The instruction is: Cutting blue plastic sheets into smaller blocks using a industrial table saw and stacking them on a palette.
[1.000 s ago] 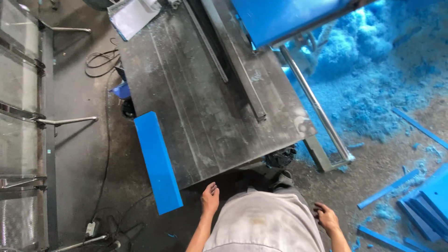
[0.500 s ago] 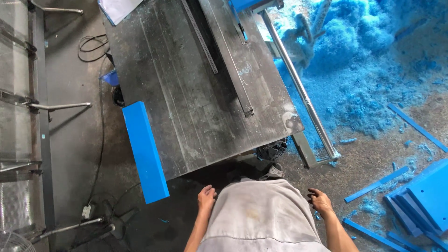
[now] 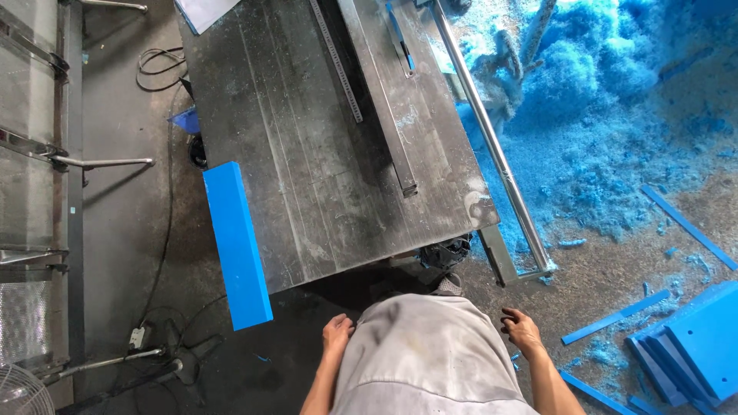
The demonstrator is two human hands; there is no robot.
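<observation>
Left hand [image 3: 337, 335] and right hand [image 3: 523, 330] hang at the person's sides, well apart, both loosely curled and holding nothing. Nearest the left hand: one long blue board [image 3: 237, 244], leaning along the left edge of the metal saw table [image 3: 307, 154], its near end past the table's near corner. Table carries one steel fence bar [image 3: 382, 100] and one thin ruler strip [image 3: 337, 61]. One round steel rail [image 3: 492, 146] runs along the right edge. Right of it, a heap of blue shavings [image 3: 600, 84]. Near right: a stack of blue panels [image 3: 692, 346], three loose blue strips [image 3: 615, 317]. Bare floor between table's near edge and the person.
</observation>
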